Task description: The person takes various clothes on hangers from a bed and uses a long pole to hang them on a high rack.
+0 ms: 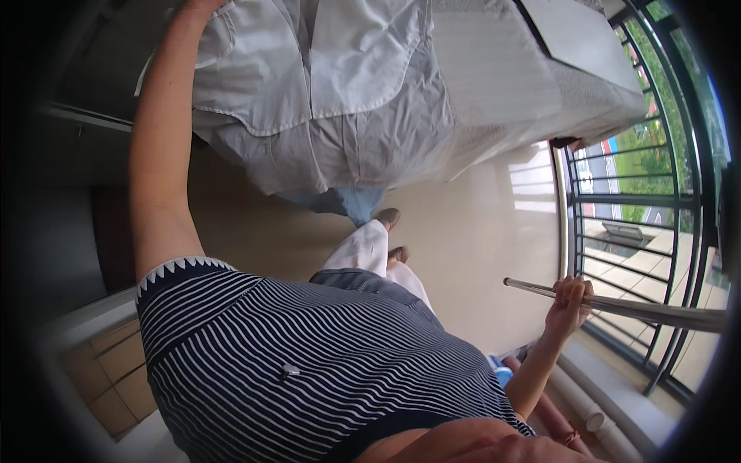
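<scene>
My right hand (570, 303) is wrapped round a long metal pole (641, 309), which runs from the middle right out to the picture's right edge. My left arm stretches up to the top edge. Only a bit of my left hand (204, 5) shows there, beside a white garment (355, 65), and its fingers are cut off from view. The white garment hangs in front of me with a curved, stitched hem. Below and behind it hangs wrinkled grey cloth (363, 147), with a blue piece of fabric (347, 202) under that.
A window with dark metal bars (671, 201) lies along the right, with greenery and a paved ledge beyond. White pipes (590, 417) run along the wall at lower right. A smooth beige floor (463, 231) spreads below the cloth. Brown tiles (116, 378) show at lower left.
</scene>
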`<move>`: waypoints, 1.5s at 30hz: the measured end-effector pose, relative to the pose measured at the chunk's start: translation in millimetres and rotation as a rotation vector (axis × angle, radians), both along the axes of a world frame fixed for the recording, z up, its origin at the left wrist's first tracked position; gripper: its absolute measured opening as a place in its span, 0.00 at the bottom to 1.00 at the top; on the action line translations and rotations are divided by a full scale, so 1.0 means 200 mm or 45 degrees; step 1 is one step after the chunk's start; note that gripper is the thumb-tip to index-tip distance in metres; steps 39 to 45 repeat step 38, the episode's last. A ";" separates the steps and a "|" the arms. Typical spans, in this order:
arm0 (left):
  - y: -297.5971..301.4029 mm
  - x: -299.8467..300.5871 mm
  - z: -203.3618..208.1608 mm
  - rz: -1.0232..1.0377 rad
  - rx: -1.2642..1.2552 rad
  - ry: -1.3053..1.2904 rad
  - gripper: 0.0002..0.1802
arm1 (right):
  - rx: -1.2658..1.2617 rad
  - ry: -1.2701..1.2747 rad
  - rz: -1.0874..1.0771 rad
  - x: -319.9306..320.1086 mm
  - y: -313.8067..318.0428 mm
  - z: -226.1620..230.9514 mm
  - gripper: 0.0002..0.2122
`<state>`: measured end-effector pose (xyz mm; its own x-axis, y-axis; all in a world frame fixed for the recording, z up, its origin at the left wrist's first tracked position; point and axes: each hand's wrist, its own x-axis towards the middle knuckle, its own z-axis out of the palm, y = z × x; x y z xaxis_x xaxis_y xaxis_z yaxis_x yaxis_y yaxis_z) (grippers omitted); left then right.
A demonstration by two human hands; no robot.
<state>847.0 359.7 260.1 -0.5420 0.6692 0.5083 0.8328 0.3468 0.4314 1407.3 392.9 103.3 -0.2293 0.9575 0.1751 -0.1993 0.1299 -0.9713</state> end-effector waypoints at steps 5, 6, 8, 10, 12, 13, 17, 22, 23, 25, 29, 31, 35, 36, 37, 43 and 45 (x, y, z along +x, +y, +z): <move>-0.04 0.12 0.06 -0.358 0.310 0.272 0.07 | -0.144 -0.061 -0.027 0.06 -0.38 -0.08 0.10; -0.10 0.14 0.10 -0.371 0.307 0.391 0.07 | -0.213 -0.045 -0.145 0.04 -0.44 -0.08 0.09; -0.23 0.24 0.16 -0.462 0.301 0.285 0.07 | -0.174 -0.020 -0.481 0.01 -0.55 -0.02 0.08; -0.29 0.34 0.14 -0.739 0.270 0.506 0.07 | -0.273 0.069 -0.604 0.02 -0.73 -0.05 0.10; -0.42 0.42 -0.02 -0.942 0.250 0.668 0.11 | -0.264 -0.030 -0.634 -0.03 -0.90 -0.12 0.13; -0.46 0.43 -0.07 -1.032 0.301 0.602 0.07 | -0.343 0.018 -0.678 -0.09 -1.01 -0.17 0.13; -0.60 0.40 -0.18 -1.262 0.289 0.462 0.05 | -0.411 0.127 -0.766 -0.37 -1.39 -0.28 0.11; -0.64 0.48 -0.21 -1.392 0.355 0.401 0.08 | -0.370 0.088 -0.760 -0.43 -1.73 -0.49 0.12; -0.66 0.50 -0.18 -1.423 0.376 0.390 0.08 | -0.398 0.080 -0.777 -0.49 -1.77 -0.45 0.10; -0.70 0.57 -0.11 -1.492 0.476 0.403 0.07 | -0.388 0.050 -0.814 -0.52 -1.90 -0.50 0.08; -0.85 0.64 -0.11 -1.658 0.666 0.352 0.06 | -0.423 0.108 -0.848 -0.69 -2.20 -0.49 0.11; -0.94 0.68 -0.09 -1.696 0.678 0.325 0.05 | -0.427 0.091 -0.837 -0.76 -2.36 -0.42 0.11; -1.13 0.77 -0.03 -1.870 0.733 0.281 0.06 | -0.420 0.044 -0.888 -0.85 -2.73 -0.35 0.10; -1.18 0.79 -0.03 -1.938 0.732 0.244 0.07 | -0.419 0.012 -0.928 -0.88 -2.84 -0.35 0.10; -1.22 0.81 -0.02 -2.000 0.742 0.216 0.08 | -0.405 -0.020 -0.963 -0.90 -2.94 -0.36 0.10; -1.31 0.85 0.03 -2.008 0.768 0.220 0.08 | -0.382 -0.021 -0.977 -0.87 -3.02 -0.33 0.10; -1.31 0.85 0.03 -2.008 0.768 0.220 0.08 | -0.382 -0.021 -0.977 -0.87 -3.02 -0.33 0.10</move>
